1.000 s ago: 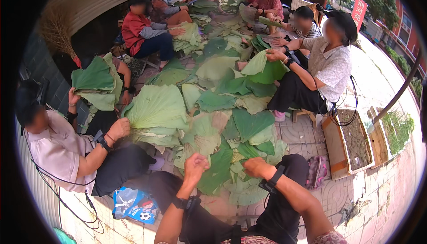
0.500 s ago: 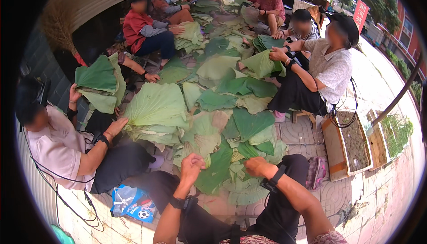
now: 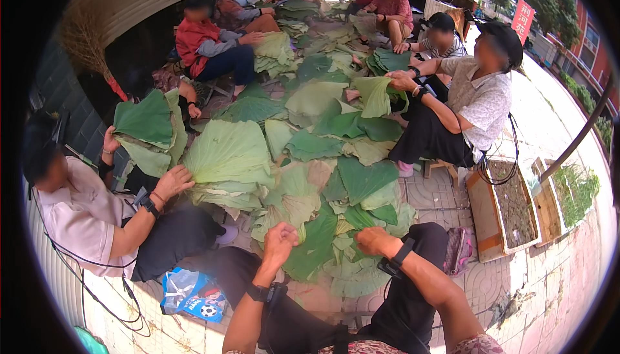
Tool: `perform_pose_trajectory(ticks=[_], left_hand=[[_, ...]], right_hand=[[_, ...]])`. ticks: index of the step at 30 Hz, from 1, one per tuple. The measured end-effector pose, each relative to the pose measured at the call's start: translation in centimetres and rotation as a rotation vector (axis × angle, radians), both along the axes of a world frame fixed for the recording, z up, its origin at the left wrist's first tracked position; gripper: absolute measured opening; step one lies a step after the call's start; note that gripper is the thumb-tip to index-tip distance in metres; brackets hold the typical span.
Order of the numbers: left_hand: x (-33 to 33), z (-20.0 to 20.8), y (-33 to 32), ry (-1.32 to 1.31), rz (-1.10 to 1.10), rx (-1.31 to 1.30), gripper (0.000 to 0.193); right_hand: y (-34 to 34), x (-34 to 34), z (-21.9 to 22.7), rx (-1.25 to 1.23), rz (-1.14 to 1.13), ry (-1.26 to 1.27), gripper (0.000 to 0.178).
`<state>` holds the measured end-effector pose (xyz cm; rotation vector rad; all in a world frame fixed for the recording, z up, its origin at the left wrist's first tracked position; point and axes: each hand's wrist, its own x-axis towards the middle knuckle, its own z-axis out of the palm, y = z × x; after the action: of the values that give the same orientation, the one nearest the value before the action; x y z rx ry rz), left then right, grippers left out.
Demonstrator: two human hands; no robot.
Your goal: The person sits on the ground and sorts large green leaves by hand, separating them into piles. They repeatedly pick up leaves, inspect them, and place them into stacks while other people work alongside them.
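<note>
Big lotus leaves lie in a loose heap between my knees. My left hand [image 3: 279,242] is raised with curled fingers over the near left of the heap; a small pale green edge shows at its fingertips, and I cannot tell whether it is gripped. A dark green leaf [image 3: 315,243] stretches down between my hands. Opposite, my right hand [image 3: 376,242] is closed above the heap's right side, and what its fingers hold, if anything, is hidden. Pale leaves [image 3: 355,278] lie below it, nearest to me.
On my left a person [image 3: 84,205] holds a folded dark leaf [image 3: 147,120] and touches a pale leaf stack [image 3: 227,157]. Another person [image 3: 481,89] at right handles a leaf. Several people sit farther along. A blue bag [image 3: 194,294], a pink bag [image 3: 458,251] and planter boxes [image 3: 507,209] stand nearby.
My hands have hardly moved. The left neighbour's dark leaf has shifted slightly down. An arm behind it has drawn back from the leaves. The right neighbour's leaf has been lifted and turned.
</note>
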<state>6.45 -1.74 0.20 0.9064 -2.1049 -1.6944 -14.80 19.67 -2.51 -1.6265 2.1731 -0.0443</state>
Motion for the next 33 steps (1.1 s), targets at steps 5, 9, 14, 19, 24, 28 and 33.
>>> perform_pose_trajectory(ticks=[5, 9, 14, 19, 24, 28, 33], left_hand=[[-0.1, -0.4, 0.0, 0.011, -0.005, -0.049, 0.016], [0.0, -1.0, -0.4, -0.022, -0.005, -0.091, 0.015], [-2.6, 4.0, -1.1, 0.125, 0.009, 0.020, 0.017], [-2.7, 7.3, -5.8, 0.177, -0.024, -0.123, 0.020], [-3.2, 3.6, -9.2, 0.062, 0.145, 0.014, 0.020], [-3.3, 4.0, -8.3, 0.222, 0.144, 0.182, 0.019], [-2.1, 5.7, -9.4, 0.302, 0.252, 0.218, 0.021]], right_hand=[[0.1, -0.2, -0.2, -0.007, -0.006, -0.008, 0.020], [0.0, -1.2, -0.7, 0.012, -0.015, -0.003, 0.023], [1.4, -3.3, -1.1, 0.112, -0.097, 0.023, 0.022], [2.0, -3.0, -0.8, 0.053, -0.047, 0.024, 0.021], [0.9, -2.3, -1.1, 0.107, -0.004, -0.027, 0.018], [0.3, -1.5, -1.5, 0.129, 0.020, -0.041, 0.017], [-1.2, -1.7, -4.5, 0.145, 0.127, -0.172, 0.018]])
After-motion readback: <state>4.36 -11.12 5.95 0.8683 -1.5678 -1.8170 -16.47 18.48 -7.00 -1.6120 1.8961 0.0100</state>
